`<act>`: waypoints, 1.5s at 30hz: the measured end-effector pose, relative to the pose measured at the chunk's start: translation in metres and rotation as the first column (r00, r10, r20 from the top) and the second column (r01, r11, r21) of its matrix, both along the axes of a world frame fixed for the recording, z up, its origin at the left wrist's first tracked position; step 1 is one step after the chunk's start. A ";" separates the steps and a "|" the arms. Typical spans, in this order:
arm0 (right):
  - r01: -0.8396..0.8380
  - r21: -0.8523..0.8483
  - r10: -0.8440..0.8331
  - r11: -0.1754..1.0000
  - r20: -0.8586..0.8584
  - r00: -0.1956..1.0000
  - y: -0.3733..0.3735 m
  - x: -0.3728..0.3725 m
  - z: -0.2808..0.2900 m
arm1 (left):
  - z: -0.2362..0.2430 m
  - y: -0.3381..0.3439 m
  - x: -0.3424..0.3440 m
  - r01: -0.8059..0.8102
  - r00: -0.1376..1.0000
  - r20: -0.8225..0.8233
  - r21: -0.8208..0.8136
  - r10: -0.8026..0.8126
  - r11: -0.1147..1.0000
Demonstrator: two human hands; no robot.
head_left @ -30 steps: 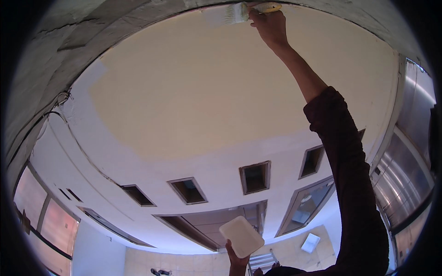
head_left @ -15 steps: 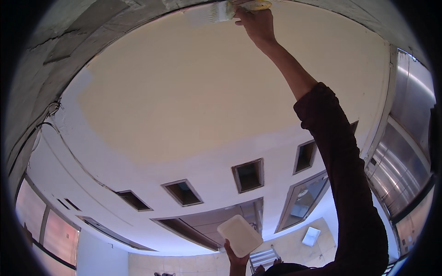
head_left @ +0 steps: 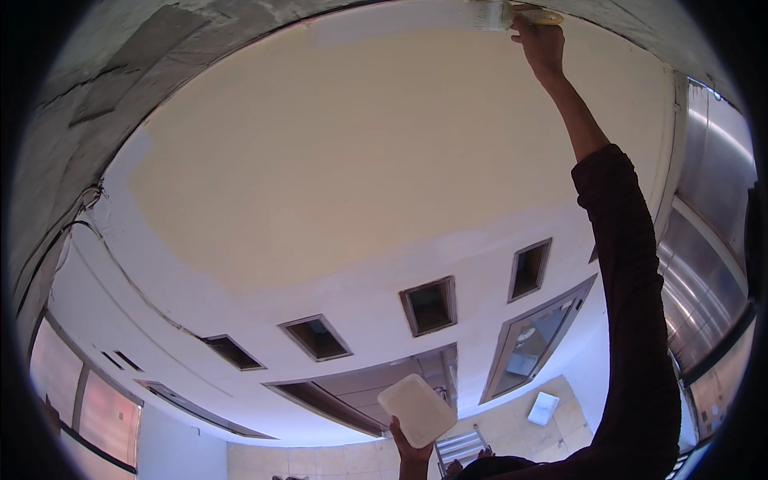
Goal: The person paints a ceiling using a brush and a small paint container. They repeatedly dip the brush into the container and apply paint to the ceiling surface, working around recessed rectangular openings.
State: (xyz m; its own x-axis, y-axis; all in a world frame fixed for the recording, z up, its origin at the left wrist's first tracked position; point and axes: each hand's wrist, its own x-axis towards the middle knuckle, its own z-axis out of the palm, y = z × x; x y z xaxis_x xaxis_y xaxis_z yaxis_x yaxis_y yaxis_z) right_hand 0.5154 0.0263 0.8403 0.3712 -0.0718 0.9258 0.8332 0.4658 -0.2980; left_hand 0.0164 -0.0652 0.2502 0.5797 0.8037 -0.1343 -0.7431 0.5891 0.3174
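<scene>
High on the cream wall [head_left: 336, 152], my right hand [head_left: 542, 50] grips a wide paintbrush [head_left: 490, 16] by its yellowish handle. Its bristles lie against the wall's top edge and point left, with a strip of white paint [head_left: 376, 22] trailing from them. Low in the picture my left hand [head_left: 410, 450] holds up a shallow white tray [head_left: 418, 410] by its edge. What the tray holds cannot be made out.
Below me are the rungs of a metal ladder [head_left: 462, 448] and a white rectangular object [head_left: 543, 408] on the tiled floor. Several small openings [head_left: 429, 306] and a door [head_left: 538, 340] cut the wall. A dark cable [head_left: 132, 268] hangs at left; rough concrete [head_left: 152, 60] borders above.
My right hand has swept the paintbrush to the right along the top edge, and the white strip behind it is longer. The left hand and tray have stayed put.
</scene>
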 end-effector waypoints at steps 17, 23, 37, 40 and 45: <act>0.444 0.013 -0.410 0.896 0.408 0.816 0.076 -0.165 -0.009 | -0.011 -0.001 -0.007 -0.036 0.999 0.004 -0.001 0.036 0.999; -0.298 -0.137 0.304 0.945 0.020 0.953 0.034 -0.116 -0.010 | -0.005 -0.002 -0.006 -0.062 0.998 -0.026 -0.010 0.061 0.998; 0.083 0.003 -0.082 0.997 -0.085 0.993 -0.021 0.050 -0.006 | -0.014 0.004 0.005 0.017 0.999 0.050 -0.013 -0.017 1.000; 0.490 0.116 -0.499 0.864 0.063 0.864 -0.023 0.038 -0.013 | -0.008 -0.001 0.006 0.000 0.999 0.041 -0.016 0.000 1.000; 0.744 0.057 -0.743 0.666 0.146 0.653 0.007 0.025 -0.008 | -0.005 -0.004 0.001 -0.002 0.999 0.042 0.009 0.001 1.000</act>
State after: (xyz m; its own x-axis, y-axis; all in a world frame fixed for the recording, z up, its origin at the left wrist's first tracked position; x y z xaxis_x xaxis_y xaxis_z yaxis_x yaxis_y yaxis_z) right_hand 0.5407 0.0337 0.8320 0.0598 -0.2571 0.9645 0.9326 -0.3302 -0.1458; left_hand 0.0173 -0.0687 0.2454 0.5834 0.8057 -0.1024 -0.7570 0.5851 0.2908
